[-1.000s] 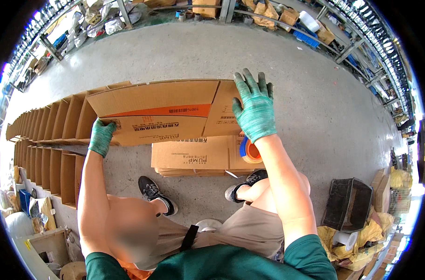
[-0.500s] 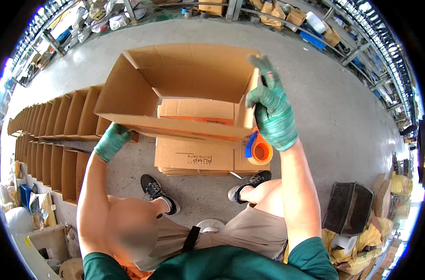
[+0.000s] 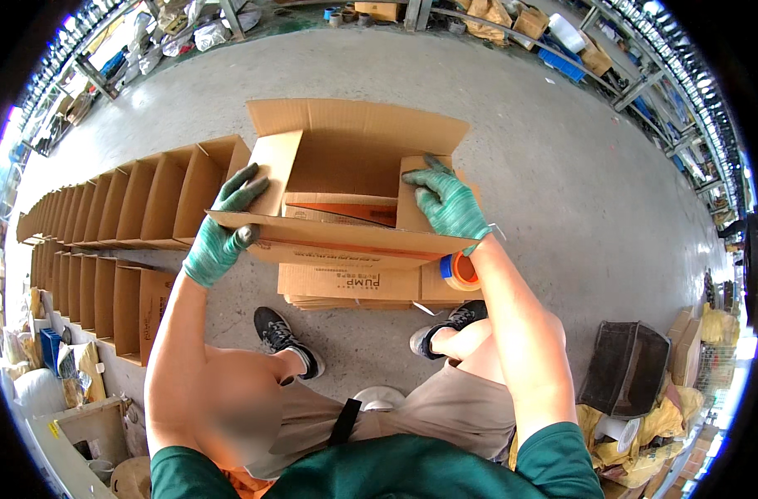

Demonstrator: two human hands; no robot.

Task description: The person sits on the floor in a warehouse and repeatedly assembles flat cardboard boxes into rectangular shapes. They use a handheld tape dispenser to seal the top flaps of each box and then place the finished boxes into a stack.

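A brown cardboard box point(image 3: 354, 233) is held in front of me, above a stack of flattened cartons point(image 3: 346, 283). The stack shows through its open middle. Its two short flaps lean inward, while the long near and far flaps spread outward. My left hand point(image 3: 225, 229), in a green glove, grips the left near corner, fingers on the short flap and thumb by the near flap. My gloved right hand point(image 3: 450, 204) holds the right side, its fingers laid over the right short flap. Partly hidden below my right wrist, an orange-and-blue tape roll point(image 3: 460, 273) rests on the stack.
Two long rows of opened cartons point(image 3: 158, 195) stand on the floor to my left. A black bin point(image 3: 624, 370) and yellowish wrapping point(image 3: 645, 424) lie at the near right. Racks with stored goods point(image 3: 554, 46) line the far side.
The box has turned and come lower, its short flaps now folded inward. My left hand has moved up onto the left flap; my right hand has moved down and inward onto the right flap.
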